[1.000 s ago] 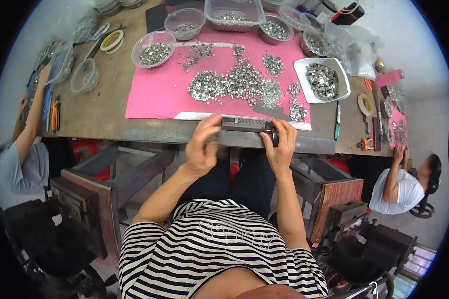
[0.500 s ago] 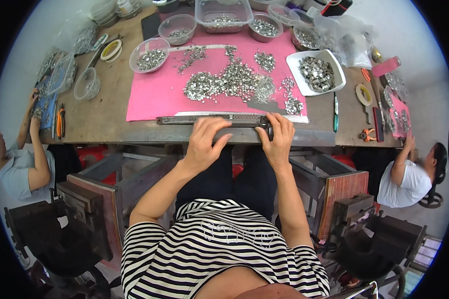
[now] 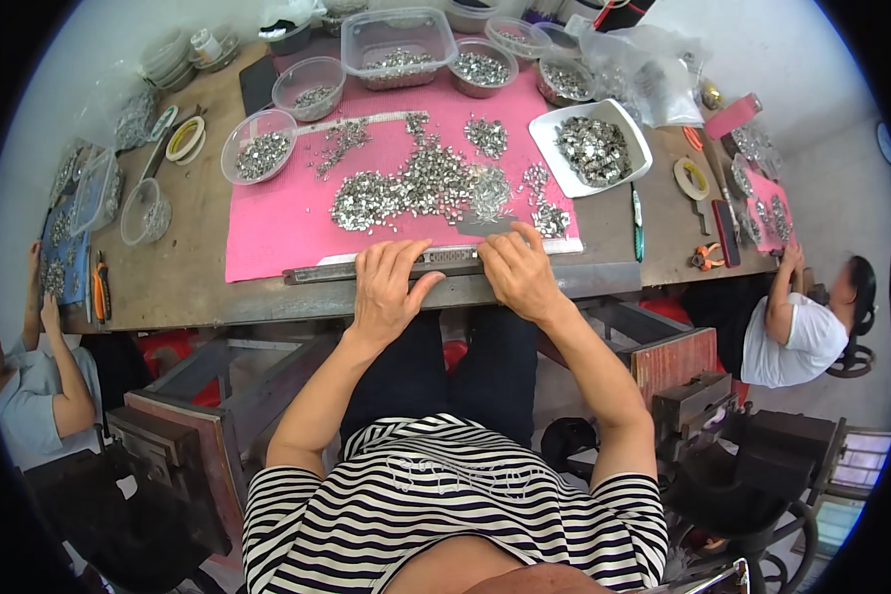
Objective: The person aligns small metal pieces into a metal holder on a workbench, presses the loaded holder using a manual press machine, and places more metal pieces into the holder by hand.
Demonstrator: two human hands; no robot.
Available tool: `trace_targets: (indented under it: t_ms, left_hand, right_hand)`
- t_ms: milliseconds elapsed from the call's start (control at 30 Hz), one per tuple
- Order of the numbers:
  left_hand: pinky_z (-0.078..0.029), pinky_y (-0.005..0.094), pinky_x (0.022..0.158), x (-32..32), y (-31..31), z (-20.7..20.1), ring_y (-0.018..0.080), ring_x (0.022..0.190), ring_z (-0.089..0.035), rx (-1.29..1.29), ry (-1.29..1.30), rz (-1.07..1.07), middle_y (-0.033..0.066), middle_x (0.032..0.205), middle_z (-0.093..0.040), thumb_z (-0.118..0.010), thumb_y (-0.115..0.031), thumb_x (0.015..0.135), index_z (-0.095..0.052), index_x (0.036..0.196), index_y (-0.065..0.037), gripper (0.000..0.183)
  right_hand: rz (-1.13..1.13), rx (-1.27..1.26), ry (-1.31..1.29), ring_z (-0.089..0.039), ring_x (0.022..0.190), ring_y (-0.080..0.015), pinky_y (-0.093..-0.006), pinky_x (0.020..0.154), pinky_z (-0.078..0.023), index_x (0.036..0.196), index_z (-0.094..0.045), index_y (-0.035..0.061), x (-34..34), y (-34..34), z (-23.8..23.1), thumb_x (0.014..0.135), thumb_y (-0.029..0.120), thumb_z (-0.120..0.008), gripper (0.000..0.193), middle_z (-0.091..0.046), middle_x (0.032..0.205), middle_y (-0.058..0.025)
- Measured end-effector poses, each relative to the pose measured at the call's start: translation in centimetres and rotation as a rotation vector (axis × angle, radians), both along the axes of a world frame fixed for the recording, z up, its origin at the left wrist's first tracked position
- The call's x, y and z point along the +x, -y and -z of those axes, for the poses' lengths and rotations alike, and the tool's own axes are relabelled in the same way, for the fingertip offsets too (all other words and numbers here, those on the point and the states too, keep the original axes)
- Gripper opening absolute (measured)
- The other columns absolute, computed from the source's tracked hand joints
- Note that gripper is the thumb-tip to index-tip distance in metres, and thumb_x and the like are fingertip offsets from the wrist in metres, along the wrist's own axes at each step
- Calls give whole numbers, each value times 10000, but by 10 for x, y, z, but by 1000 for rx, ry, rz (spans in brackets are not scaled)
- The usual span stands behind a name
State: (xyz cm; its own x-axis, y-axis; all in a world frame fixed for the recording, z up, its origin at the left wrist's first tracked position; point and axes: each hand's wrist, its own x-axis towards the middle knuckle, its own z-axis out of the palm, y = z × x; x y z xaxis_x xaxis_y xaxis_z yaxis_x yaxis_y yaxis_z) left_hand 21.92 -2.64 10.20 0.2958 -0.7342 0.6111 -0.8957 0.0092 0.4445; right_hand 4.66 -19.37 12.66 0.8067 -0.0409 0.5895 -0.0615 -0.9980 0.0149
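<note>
A long, narrow dark metal rail (image 3: 317, 273) lies along the table's front edge, with small pieces lined up in its slot. My left hand (image 3: 386, 289) lies over the middle of the rail, fingers bent across it and thumb pointing right. Just to the right, my right hand (image 3: 520, 275) grips the rail with curled fingers; its fingertips and anything small under them are hidden. Beyond the rail, a heap of small silvery metal pieces (image 3: 406, 188) is spread on a pink mat (image 3: 267, 233).
Clear tubs (image 3: 259, 147) of metal pieces line the back, and a white square dish (image 3: 640, 148) stands right. Orange-handled pliers (image 3: 706, 257), a tape roll (image 3: 691, 179) and a green-handled tool (image 3: 638, 226) lie farther right. Co-workers (image 3: 802, 327) sit at both sides.
My right hand has moved left along the rail, closer to my left hand, and its fingers are more curled. The whole view has shifted and turned slightly.
</note>
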Motion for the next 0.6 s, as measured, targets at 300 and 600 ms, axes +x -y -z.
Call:
trace_targets:
  t_ms: [300, 600]
  left_hand:
    - [-410, 442, 966, -1, -3, -1, 283, 1063, -593, -25, -17, -15, 87, 1151, -656, -837, -270, 808, -627, 1283, -69, 558]
    - [-405, 446, 975, 0, 1, 0, 279, 1052, -591, -22, -11, -9, 83, 1140, -654, -835, -273, 810, -629, 1274, -77, 544]
  right_hand:
    - [630, -23, 180, -638, 957, -311, -440, 881, -448, 1099, -691, 32, -16, 95, -41, 841, 23, -718, 259, -680, 992, -102]
    - [387, 225, 2, -592, 919, -273, -411, 842, -427, 970, -739, 106, 13, 85, 3, 867, 73, -713, 111, -626, 919, -64]
